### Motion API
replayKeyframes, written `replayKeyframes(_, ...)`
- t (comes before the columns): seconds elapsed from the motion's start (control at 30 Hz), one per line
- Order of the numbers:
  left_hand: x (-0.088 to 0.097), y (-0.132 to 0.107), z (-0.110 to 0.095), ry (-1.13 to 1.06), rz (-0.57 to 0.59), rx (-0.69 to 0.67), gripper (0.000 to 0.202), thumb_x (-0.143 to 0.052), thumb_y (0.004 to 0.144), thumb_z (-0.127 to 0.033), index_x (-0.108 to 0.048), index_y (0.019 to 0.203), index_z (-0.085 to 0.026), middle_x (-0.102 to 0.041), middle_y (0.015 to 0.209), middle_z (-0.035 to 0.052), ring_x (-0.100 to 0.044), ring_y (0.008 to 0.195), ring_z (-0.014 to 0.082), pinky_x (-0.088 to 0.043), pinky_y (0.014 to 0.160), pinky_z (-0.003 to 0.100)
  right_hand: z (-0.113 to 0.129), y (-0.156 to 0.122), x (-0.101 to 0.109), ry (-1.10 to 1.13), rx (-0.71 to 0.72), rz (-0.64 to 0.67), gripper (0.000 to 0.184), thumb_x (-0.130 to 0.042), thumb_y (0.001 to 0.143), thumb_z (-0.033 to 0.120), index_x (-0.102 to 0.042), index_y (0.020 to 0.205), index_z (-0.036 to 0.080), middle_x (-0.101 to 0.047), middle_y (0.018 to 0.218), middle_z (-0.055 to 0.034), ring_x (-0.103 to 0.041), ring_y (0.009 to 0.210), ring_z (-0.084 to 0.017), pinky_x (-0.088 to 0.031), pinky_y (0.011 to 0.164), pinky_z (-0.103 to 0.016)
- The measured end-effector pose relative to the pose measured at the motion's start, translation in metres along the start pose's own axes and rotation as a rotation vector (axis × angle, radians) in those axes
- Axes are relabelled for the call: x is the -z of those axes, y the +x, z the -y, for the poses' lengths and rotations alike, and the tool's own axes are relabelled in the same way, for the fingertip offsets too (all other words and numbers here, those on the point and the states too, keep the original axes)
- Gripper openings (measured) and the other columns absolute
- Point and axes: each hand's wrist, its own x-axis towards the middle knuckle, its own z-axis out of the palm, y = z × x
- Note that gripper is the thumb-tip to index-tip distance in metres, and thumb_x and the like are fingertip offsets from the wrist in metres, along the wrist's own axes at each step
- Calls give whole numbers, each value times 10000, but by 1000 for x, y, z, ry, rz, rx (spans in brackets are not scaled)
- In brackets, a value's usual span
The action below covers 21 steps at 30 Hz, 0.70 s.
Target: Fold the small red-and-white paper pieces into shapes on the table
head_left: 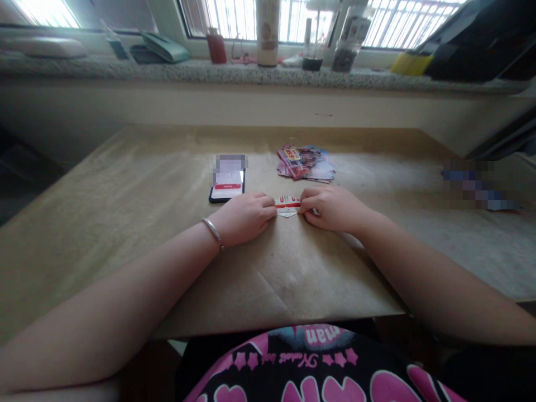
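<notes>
A small folded piece of printed paper [287, 205], white with red markings and a pointed flap on its near side, lies on the table between my hands. My left hand [248, 218], with a silver bangle at the wrist, pinches the paper's left end. At its right end the fingers of my right hand [325, 207] are closed on it. Both hands rest low over the tabletop, and the fingers hide the ends of the paper. Just beyond my left hand lies a phone [227, 190] with its screen lit.
A loose pile of colourful printed leaflets [307, 163] lies behind the paper. Another printed sheet [481, 188] is at the far right of the table [125, 223]. Bottles, including a red one [216, 46], and a yellow object [411, 63] stand on the stone windowsill [167, 71].
</notes>
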Motion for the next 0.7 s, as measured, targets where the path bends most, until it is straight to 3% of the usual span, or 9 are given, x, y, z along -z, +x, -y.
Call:
replayKeyframes(0.2, -7, -6, 3, -82, -75, -4, 258, -468, 815, -119, -637, 1009, -139, -627, 1017, 92, -571, 942, 184, -487, 857, 317, -4, 0, -5, 81, 33, -36, 215, -502, 780, 178, -704, 841, 216, -672, 924, -44, -600, 833, -173, -423, 729, -273)
replayKeyframes(0.37, -10, -6, 6, -122, -107, -9, 249, -434, 882, -196, -624, 1031, -134, -627, 986, 91, -569, 914, 178, -484, 840, 310, -5, -1, -5, 82, 72, -45, 272, -505, 798, 202, -689, 996, 231, -679, 916, -44, -597, 826, -174, -414, 724, -280)
replayKeyframes(0.7, -8, -7, 5, -112, -149, 3, 233, -448, 870, -179, -674, 901, -133, -677, 977, 82, -607, 876, 168, -506, 805, 300, -3, 0, -5, 137, 44, -40, 214, -526, 814, 236, -730, 875, 219, -679, 925, -43, -606, 822, -166, -438, 741, -279)
